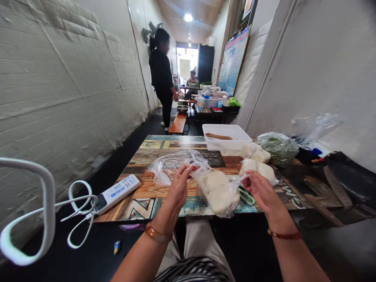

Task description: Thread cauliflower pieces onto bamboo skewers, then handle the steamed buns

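A clear plastic bag (205, 178) with pale, blocky pieces (221, 192) inside rests at the table's near edge. My left hand (180, 182) pinches the bag's film at its left side. On the other side, my right hand (260, 188) is closed on another part of the same film. Partly behind the bag and close to my right hand lies a green-handled tool (247, 196), its kind hidden. An empty-looking clear bag (164, 166) is crumpled beyond my left hand. Two more bags of pale blocks (258, 170) sit beyond my right hand.
A white tray (229, 147) holding thin brown sticks (217, 136) stands at the table's far side. Bagged greens (277, 149) are at the right. A power strip (119, 192) with a white cable lies at left. Someone in black (161, 74) stands beyond, near a bench (178, 123).
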`<move>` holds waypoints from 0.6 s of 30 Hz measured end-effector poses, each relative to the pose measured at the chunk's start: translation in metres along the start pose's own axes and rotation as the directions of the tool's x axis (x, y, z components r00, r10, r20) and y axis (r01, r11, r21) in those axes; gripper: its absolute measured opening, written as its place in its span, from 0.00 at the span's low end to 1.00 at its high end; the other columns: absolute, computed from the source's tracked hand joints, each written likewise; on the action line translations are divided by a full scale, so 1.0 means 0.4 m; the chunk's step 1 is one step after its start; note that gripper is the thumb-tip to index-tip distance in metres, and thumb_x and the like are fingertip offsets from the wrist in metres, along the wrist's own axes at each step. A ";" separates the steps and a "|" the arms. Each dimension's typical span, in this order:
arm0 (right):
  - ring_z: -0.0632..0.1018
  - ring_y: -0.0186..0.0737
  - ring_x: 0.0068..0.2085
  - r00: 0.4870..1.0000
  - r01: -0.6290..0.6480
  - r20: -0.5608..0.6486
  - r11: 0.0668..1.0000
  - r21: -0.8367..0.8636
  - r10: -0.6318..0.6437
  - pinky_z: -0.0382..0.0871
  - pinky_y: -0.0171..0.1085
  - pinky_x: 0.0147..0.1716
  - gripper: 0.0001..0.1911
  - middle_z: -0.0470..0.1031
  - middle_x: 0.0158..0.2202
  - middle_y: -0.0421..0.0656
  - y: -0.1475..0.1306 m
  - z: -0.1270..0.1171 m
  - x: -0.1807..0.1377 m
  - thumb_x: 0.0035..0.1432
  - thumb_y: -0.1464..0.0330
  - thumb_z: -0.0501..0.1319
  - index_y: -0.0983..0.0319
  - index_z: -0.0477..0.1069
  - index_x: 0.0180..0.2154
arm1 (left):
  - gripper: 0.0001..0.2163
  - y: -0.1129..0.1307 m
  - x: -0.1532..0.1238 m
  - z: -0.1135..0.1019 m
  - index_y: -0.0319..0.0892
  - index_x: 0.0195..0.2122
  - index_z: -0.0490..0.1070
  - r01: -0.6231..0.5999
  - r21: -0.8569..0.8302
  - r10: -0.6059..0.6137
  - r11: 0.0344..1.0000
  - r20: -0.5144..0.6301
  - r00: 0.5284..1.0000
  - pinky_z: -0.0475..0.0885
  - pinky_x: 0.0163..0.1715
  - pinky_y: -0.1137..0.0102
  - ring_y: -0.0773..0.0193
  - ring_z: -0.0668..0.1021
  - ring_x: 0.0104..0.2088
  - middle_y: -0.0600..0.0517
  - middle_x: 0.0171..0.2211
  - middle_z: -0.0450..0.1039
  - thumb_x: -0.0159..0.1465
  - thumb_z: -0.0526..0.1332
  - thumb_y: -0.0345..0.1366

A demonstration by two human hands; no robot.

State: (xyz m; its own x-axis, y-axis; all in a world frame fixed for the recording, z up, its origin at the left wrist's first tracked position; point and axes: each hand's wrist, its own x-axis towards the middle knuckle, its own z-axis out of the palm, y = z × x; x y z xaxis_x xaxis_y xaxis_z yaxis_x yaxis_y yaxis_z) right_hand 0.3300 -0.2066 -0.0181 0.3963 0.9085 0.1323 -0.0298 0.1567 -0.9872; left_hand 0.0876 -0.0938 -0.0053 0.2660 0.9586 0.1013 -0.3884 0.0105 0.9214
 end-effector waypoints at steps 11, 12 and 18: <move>0.74 0.45 0.33 0.941 0.311 0.217 0.408 -0.858 -0.261 0.66 0.43 0.36 0.21 0.74 0.26 0.43 -0.028 -0.090 -0.062 0.62 0.54 0.55 0.59 0.70 0.23 | 0.19 -0.035 0.029 -0.004 0.41 0.49 0.65 -0.277 0.470 0.250 0.838 0.119 0.961 0.68 0.36 0.68 0.65 0.72 0.32 0.53 0.33 0.69 0.57 0.62 0.35; 0.75 0.46 0.36 0.923 0.314 0.183 0.387 -0.867 -0.339 0.67 0.44 0.38 0.18 0.76 0.30 0.45 -0.035 -0.079 -0.068 0.62 0.56 0.55 0.59 0.72 0.27 | 0.21 -0.032 0.025 0.001 0.41 0.52 0.64 -0.366 0.575 0.359 0.731 0.132 0.924 0.69 0.41 0.65 0.62 0.73 0.38 0.49 0.38 0.70 0.57 0.62 0.34; 0.73 0.45 0.53 0.712 0.579 0.315 0.271 -0.769 -0.627 0.65 0.47 0.54 0.16 0.74 0.51 0.47 -0.076 0.071 -0.069 0.64 0.67 0.55 0.58 0.67 0.53 | 0.20 0.036 -0.051 0.068 0.43 0.58 0.60 -0.761 0.643 0.619 0.090 0.563 0.548 0.62 0.57 0.55 0.55 0.65 0.59 0.41 0.57 0.64 0.63 0.55 0.28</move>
State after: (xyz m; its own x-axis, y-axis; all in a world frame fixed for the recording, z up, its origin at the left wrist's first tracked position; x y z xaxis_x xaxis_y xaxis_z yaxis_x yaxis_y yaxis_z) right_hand 0.2940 -0.2254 0.0109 0.0124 0.6706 0.7417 0.9271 0.2701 -0.2597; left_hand 0.1006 -0.1210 0.0163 0.4022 0.3719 0.8366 0.3296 -0.9113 0.2466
